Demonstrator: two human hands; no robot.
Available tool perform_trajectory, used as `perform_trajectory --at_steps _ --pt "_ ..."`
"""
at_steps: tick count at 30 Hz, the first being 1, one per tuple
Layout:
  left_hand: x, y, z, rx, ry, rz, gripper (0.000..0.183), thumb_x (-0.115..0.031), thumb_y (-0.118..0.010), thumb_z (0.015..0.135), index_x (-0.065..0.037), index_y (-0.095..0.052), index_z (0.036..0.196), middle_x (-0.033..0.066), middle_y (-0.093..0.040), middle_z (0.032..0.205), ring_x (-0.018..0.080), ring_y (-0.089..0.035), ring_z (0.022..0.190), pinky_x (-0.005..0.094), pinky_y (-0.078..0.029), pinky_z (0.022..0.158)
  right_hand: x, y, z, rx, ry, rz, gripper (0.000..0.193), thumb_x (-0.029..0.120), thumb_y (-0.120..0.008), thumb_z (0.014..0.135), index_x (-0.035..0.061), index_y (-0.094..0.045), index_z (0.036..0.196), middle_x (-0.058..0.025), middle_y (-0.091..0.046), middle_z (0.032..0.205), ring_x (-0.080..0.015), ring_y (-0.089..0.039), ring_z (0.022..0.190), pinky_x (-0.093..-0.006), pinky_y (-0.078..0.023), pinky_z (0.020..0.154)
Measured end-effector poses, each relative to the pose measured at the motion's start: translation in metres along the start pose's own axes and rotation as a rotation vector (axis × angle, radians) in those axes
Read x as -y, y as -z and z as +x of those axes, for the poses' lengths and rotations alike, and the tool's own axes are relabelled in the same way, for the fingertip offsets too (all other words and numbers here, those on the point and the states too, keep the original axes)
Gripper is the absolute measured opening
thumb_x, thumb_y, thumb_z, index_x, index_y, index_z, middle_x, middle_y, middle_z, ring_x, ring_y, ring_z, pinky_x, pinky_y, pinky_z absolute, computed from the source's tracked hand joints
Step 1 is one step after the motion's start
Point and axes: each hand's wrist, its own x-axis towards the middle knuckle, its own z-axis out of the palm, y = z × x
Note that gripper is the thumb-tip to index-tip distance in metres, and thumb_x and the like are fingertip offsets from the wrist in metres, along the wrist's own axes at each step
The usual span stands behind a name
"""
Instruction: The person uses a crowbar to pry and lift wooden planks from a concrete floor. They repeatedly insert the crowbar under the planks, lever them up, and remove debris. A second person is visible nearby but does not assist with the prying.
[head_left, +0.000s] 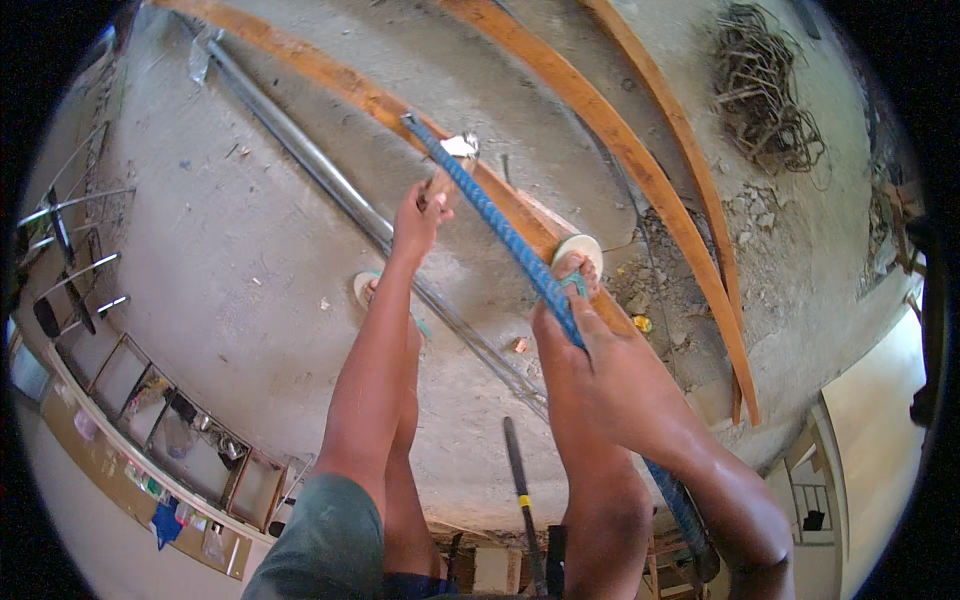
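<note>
My right hand (610,365) is closed around a long blue rod (500,225) with a lighter pattern along it. The rod slants up and to the left, and its lower part runs back under my right forearm. My left hand (420,215) is closed on a short tan piece (438,185), and just beyond it is a white, silvery end (461,146), partly behind the rod. I cannot make out what kind of thing this is. Below the rod lies an orange-brown wooden beam (520,215). My right foot (577,268), in a sandal, is on the beam.
Two more wooden beams (600,115) lie to the right, near a heap of tangled wire (765,95) and rubble (755,220). Metal pipes (300,145) cross the floor at left. A dark handle with a yellow band (520,470) stands between my legs. Shelves (150,440) line the lower left.
</note>
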Motion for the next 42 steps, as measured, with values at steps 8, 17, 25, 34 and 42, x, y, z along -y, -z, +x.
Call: perform_trajectory --at_steps 8,17,25,34,42 --pt "0.029 0.022 0.069 -0.092 -0.219 -0.046 0.032 -0.007 -0.063 0.091 0.003 -0.055 0.120 0.0141 -0.065 0.106 0.0187 -0.067 0.088 0.0287 -0.060 0.075 0.025 -0.011 -0.003 0.017 -0.205 -0.096 0.054 0.019 -0.050 0.095 0.0017 -0.035 0.144 -0.0329 -0.064 0.094 -0.0471 -0.063 0.092 -0.0535 -0.048 0.082" --pt "-0.035 0.008 0.020 -0.576 -0.428 0.666 0.029 -0.006 -0.065 0.082 -0.004 -0.059 0.110 0.0225 -0.060 0.112 0.0435 -0.049 0.118 0.0533 -0.040 0.097 0.007 -0.057 -0.001 -0.207 -0.102 -0.127 0.052 0.014 -0.054 0.094 0.0065 -0.040 0.144 -0.0331 -0.063 0.095 -0.0480 -0.063 0.094 -0.0512 -0.050 0.080" --pt "-0.100 -0.047 -0.092 0.744 -0.951 1.265 0.013 -0.019 -0.067 0.070 -0.012 -0.074 0.078 0.0128 -0.070 0.097 0.0267 -0.063 0.102 0.0478 -0.040 0.089 0.001 -0.114 0.000 -0.272 -0.097 -0.233 0.055 0.024 -0.051 0.096 0.0074 -0.036 0.146 -0.0307 -0.065 0.090 -0.0453 -0.065 0.085 -0.0538 -0.051 0.072" --pt "-0.062 -0.061 -0.096 0.758 -0.851 1.395 0.007 -0.020 -0.069 0.066 -0.015 -0.073 0.067 0.0083 -0.071 0.074 0.0256 -0.069 0.075 0.0408 -0.044 0.070 -0.030 -0.150 0.032 -0.259 -0.178 -0.119 0.040 0.039 -0.044 0.099 0.0009 -0.043 0.111 -0.0321 -0.065 0.086 -0.0476 -0.065 0.085 -0.0561 -0.051 0.074" --pt "-0.087 -0.075 -0.093 0.958 -0.703 1.570 0.045 -0.023 -0.069 0.074 -0.019 -0.064 0.118 0.0039 -0.073 0.089 0.0223 -0.071 0.086 0.0394 -0.047 0.074 -0.025 -0.131 0.034 -0.244 -0.238 -0.207 0.042 0.044 -0.040 0.099 0.0022 -0.043 0.104 -0.0314 -0.065 0.086 -0.0485 -0.065 0.082 -0.0569 -0.051 0.075"
